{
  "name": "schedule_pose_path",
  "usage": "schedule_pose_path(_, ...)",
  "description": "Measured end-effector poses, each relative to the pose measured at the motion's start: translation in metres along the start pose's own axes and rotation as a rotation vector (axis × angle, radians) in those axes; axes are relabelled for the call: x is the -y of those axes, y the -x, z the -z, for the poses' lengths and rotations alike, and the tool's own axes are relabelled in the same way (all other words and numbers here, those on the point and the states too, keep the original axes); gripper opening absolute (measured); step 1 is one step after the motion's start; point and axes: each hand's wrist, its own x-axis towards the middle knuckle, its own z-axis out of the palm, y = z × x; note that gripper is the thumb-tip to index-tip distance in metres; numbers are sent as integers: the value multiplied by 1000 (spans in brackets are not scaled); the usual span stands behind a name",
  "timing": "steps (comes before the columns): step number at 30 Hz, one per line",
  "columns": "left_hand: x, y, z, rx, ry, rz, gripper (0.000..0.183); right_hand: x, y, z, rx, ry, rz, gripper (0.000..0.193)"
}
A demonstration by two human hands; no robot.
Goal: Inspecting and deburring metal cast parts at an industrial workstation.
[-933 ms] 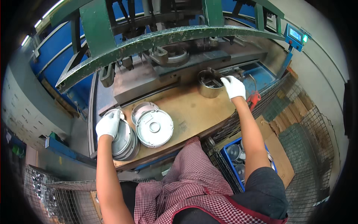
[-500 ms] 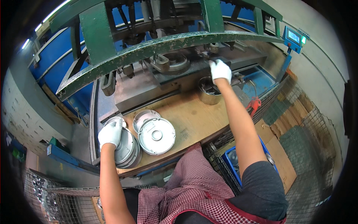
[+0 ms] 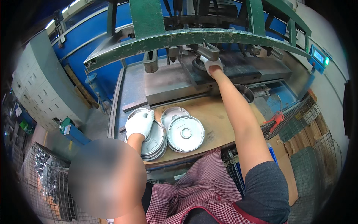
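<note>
While the left grip [image 3: 140,124] lies loosely curled over the far side of a stack of metal discs [image 3: 156,143], its fingertips too hard to read to tell whether it pinches one, the right grip [image 3: 212,67] reaches beneath a green machine bar [image 3: 179,37] to a dark round fixture [image 3: 197,66]; a slotted bracket [image 3: 213,56] covers its fingers, so their spread and any load cannot be told. Just right of the left grip, two more discs [image 3: 185,133] overlap on the worktop [image 3: 218,117]. All look stiff, fairly light and probably slick under gloves; opposite points on the rim seem the surest hold. Nearer the body than the right grip, the right forearm [image 3: 229,100] partly hides a steel pot [image 3: 244,92], its contents unclear.
</note>
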Motion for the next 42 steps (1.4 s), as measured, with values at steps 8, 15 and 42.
schedule_pose_path(8, -3, 3, 4, -25, 8, 6, 52, 13, 23, 12, 3, -127, -61, 58)
schedule_pose_path(15, -3, 3, 3, -16, -4, 4, 53, 48, 104, -6, -135, 50, 102, 40)
schedule_pose_path(42, -8, 4, 9, 42, -47, 2, 52, -131, 124, 147, -50, 234, -412, 36)
